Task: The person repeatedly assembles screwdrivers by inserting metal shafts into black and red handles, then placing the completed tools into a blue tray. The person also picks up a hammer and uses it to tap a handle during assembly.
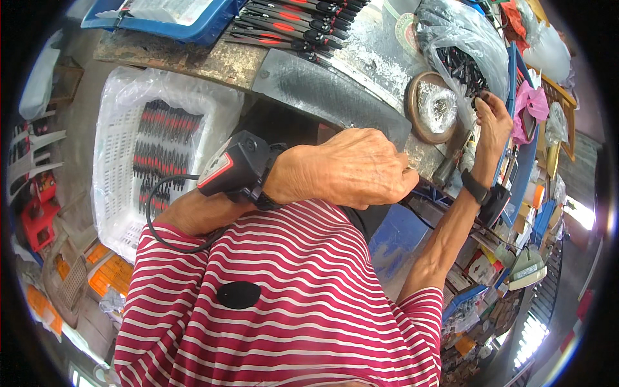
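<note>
My left hand is closed in a fist in front of my chest, just above the near edge of the bench. Its fingers curl under, so whatever they hold is hidden. Farther right, my right hand reaches to the mouth of a clear plastic bag. Inside the bag lie many small black parts. The thumb and fingers of that hand pinch together beside these parts; a dark bit shows at the fingertips, too small to name. A round brown dish with crumpled clear plastic stands left of my right hand.
Rows of black-and-red slender tools lie on the worn bench, beside a blue tray. A white plastic basket, lined with clear film, holds more of them at the left. A pink bag hangs at the right.
</note>
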Action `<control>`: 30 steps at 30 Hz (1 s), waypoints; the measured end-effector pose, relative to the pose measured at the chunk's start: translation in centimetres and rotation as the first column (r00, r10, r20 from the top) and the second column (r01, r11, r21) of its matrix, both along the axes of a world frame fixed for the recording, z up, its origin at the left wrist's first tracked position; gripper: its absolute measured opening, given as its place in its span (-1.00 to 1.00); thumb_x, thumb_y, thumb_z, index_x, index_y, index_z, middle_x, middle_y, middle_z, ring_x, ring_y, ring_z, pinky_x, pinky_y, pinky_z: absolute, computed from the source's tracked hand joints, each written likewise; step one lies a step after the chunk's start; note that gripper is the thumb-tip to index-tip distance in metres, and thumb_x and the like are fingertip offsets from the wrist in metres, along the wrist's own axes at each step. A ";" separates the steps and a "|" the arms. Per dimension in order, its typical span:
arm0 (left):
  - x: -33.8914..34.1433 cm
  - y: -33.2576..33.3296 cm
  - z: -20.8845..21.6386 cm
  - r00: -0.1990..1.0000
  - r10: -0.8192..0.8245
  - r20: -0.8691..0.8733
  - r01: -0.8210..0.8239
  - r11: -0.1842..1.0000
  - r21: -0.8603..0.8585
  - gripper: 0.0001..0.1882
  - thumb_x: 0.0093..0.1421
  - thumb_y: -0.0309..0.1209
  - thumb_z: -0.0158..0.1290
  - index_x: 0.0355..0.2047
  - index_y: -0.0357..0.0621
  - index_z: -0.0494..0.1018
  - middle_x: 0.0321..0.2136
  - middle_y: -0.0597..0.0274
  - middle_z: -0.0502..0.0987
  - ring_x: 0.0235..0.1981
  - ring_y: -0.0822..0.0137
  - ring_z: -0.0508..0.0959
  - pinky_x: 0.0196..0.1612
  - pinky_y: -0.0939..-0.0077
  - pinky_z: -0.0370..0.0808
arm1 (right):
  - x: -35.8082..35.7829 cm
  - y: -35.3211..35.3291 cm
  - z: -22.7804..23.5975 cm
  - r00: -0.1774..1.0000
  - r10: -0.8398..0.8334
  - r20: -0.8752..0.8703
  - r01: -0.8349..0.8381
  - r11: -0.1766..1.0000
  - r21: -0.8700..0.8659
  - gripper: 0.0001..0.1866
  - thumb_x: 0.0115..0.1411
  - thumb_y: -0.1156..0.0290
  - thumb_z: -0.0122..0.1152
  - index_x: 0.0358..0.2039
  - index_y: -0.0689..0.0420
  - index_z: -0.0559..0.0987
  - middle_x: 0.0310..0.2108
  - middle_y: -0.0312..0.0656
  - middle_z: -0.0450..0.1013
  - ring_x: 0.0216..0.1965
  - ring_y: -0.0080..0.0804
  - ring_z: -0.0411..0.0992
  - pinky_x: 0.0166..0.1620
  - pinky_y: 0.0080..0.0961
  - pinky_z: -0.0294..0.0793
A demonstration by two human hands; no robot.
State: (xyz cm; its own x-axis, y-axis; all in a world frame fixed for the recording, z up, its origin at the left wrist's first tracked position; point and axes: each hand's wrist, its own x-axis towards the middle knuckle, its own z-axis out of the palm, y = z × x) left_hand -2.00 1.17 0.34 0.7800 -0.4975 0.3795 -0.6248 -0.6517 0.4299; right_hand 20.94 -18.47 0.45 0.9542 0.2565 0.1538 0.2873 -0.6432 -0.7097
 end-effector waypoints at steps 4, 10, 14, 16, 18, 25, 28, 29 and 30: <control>-0.1 0.2 -0.3 1.000 -0.002 0.011 0.002 1.000 -0.012 -0.84 -0.11 -0.44 0.04 -0.53 -0.23 0.31 -0.63 0.14 0.40 -0.56 0.20 0.53 -0.59 0.36 0.47 | -5.2 0.6 2.5 0.988 0.116 -0.106 -0.074 0.937 0.341 -0.78 0.08 0.43 0.21 -0.30 0.31 0.53 -0.53 -0.22 0.45 -0.53 -0.59 0.37 -0.48 -0.72 0.29; -0.2 0.9 -0.7 0.996 0.085 -0.024 -0.087 0.993 -0.085 -0.81 -0.12 -0.45 0.07 -0.48 -0.22 0.33 -0.62 0.15 0.39 -0.54 0.20 0.52 -0.56 0.37 0.43 | -13.6 2.2 3.1 0.950 0.155 -0.272 0.019 0.839 0.544 -0.87 0.14 0.47 0.19 -0.39 0.28 0.50 -0.64 -0.25 0.42 -0.66 -0.62 0.34 -0.61 -0.77 0.26; -0.4 1.6 -1.0 0.978 0.187 -0.093 -0.201 0.961 -0.190 -0.78 -0.10 -0.50 0.13 -0.42 -0.23 0.35 -0.56 0.13 0.43 -0.51 0.18 0.52 -0.54 0.37 0.41 | -16.4 2.9 1.9 0.927 0.181 -0.329 0.065 0.785 0.616 -0.90 0.15 0.50 0.16 -0.42 0.28 0.49 -0.64 -0.24 0.41 -0.69 -0.63 0.33 -0.64 -0.77 0.24; -0.5 1.6 -1.0 0.964 0.228 -0.135 -0.257 0.927 -0.273 -0.77 -0.08 -0.54 0.15 -0.38 -0.26 0.39 -0.51 0.09 0.48 -0.50 0.13 0.53 -0.51 0.37 0.42 | -17.1 3.0 1.3 0.912 0.195 -0.362 0.090 0.765 0.637 -0.87 0.16 0.48 0.16 -0.44 0.29 0.49 -0.64 -0.22 0.42 -0.70 -0.64 0.31 -0.64 -0.77 0.23; -0.5 1.7 -1.0 0.952 0.275 -0.134 -0.305 0.891 -0.337 -0.78 -0.08 -0.57 0.14 -0.37 -0.28 0.41 -0.52 0.07 0.48 -0.51 0.11 0.53 -0.49 0.37 0.43 | -17.4 3.2 0.8 0.892 0.173 -0.417 0.142 0.770 0.622 -0.84 0.17 0.45 0.17 -0.45 0.30 0.48 -0.61 -0.20 0.43 -0.71 -0.65 0.30 -0.64 -0.77 0.23; -0.5 1.2 -1.1 0.930 0.308 -0.199 -0.363 0.849 -0.383 -0.83 -0.04 -0.59 0.11 -0.38 -0.32 0.42 -0.51 0.00 0.49 -0.50 0.05 0.53 -0.46 0.37 0.44 | -17.8 3.4 0.1 0.877 0.192 -0.441 0.155 0.756 0.636 -0.80 0.19 0.40 0.17 -0.44 0.31 0.48 -0.61 -0.18 0.44 -0.72 -0.65 0.30 -0.66 -0.78 0.22; -0.5 1.1 -1.1 0.928 0.307 -0.213 -0.368 0.853 -0.371 -0.83 -0.04 -0.58 0.10 -0.38 -0.32 0.42 -0.51 0.00 0.49 -0.49 0.05 0.54 -0.45 0.37 0.44 | -18.1 3.6 0.0 0.869 0.199 -0.453 0.165 0.747 0.644 -0.79 0.19 0.39 0.16 -0.44 0.30 0.48 -0.61 -0.19 0.44 -0.73 -0.66 0.30 -0.67 -0.78 0.22; -0.5 1.1 -1.1 0.926 0.310 -0.215 -0.371 0.854 -0.366 -0.83 -0.04 -0.58 0.10 -0.38 -0.32 0.42 -0.50 0.00 0.49 -0.49 0.05 0.54 -0.45 0.37 0.45 | -18.2 3.6 0.0 0.870 0.197 -0.453 0.162 0.753 0.638 -0.79 0.19 0.39 0.16 -0.44 0.30 0.48 -0.62 -0.19 0.44 -0.73 -0.66 0.30 -0.67 -0.78 0.22; -0.5 1.0 -1.1 0.924 0.312 -0.221 -0.374 0.854 -0.361 -0.83 -0.04 -0.58 0.10 -0.38 -0.32 0.42 -0.50 0.01 0.49 -0.49 0.04 0.54 -0.45 0.37 0.45 | -18.3 3.7 -0.1 0.870 0.197 -0.452 0.160 0.755 0.636 -0.79 0.19 0.38 0.16 -0.44 0.30 0.48 -0.62 -0.19 0.44 -0.72 -0.66 0.30 -0.67 -0.79 0.22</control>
